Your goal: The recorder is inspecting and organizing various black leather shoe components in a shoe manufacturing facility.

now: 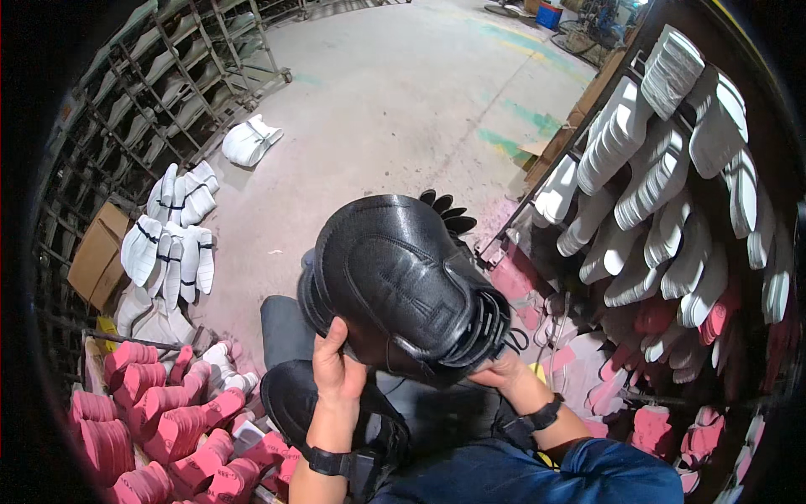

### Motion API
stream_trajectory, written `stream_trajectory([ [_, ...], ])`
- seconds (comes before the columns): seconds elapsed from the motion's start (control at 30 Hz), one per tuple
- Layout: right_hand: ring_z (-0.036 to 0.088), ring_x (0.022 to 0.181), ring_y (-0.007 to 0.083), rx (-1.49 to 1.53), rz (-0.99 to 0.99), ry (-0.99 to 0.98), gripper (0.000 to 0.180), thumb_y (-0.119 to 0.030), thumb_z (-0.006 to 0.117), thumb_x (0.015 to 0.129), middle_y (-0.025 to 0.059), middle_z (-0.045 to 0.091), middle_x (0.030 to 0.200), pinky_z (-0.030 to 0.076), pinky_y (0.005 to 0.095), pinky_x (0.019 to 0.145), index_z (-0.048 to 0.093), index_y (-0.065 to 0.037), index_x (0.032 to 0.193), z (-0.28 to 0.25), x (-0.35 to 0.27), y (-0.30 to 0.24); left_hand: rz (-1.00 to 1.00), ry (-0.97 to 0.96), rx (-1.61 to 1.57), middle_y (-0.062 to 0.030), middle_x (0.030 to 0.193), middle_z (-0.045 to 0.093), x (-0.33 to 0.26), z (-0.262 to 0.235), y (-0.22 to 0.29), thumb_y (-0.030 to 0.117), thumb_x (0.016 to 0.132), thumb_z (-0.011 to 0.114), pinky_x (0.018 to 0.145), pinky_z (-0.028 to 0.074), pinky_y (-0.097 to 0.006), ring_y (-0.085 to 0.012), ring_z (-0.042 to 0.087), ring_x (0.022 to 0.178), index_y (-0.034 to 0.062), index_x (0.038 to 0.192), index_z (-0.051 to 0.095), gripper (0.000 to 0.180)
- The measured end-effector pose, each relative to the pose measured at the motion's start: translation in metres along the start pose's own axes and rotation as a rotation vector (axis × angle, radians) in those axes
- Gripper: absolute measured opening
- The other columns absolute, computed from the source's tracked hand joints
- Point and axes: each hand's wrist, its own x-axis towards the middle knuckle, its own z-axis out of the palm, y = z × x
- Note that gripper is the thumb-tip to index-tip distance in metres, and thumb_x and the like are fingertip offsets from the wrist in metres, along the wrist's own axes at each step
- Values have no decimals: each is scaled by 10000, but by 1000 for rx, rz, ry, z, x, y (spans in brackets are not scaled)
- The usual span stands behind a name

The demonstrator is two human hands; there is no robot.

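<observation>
A bundle of black leather shoe uppers [390,269], nested one in another, is held up in front of me between both hands. My left hand [338,368] grips its near left side, thumb up along the leather and the other fingers hidden beneath. At the lower right end, where several layered edges and a black loop show, my right hand [501,370] has hold of the bundle from below; most of its fingers are covered. More black pieces [449,214] fan out behind the bundle. Another black leather piece [290,395] lies by my left forearm.
Pink sole-shaped stacks [180,420] fill the lower left. White tied bundles [172,252] lie on the floor near a cardboard box [99,256]. At right, a rack [546,189] carries white sole-shaped stacks [659,176]. Shelving [168,76] with shoe parts stands at far left.
</observation>
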Motion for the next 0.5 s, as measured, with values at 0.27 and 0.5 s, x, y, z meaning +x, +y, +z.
stream_trajectory([
  [0.27,503,1154,311,-1205,-636,455,621,-54,737,715,142,477,1303,387,444,1001,478,-42,1280,53,-39,-30,-58,126,17,-137,1167,619,11,-19,1,121,882,610,986,445,-409,-268,596,1063,-10,1163,578,312],
  [0.5,529,1106,313,-2055,-1043,50,403,-181,800,631,95,542,1193,422,457,942,633,-176,998,55,-23,-11,14,90,-23,-132,1182,613,12,-27,0,157,901,588,1001,434,-402,-255,583,1092,-23,1163,577,319],
])
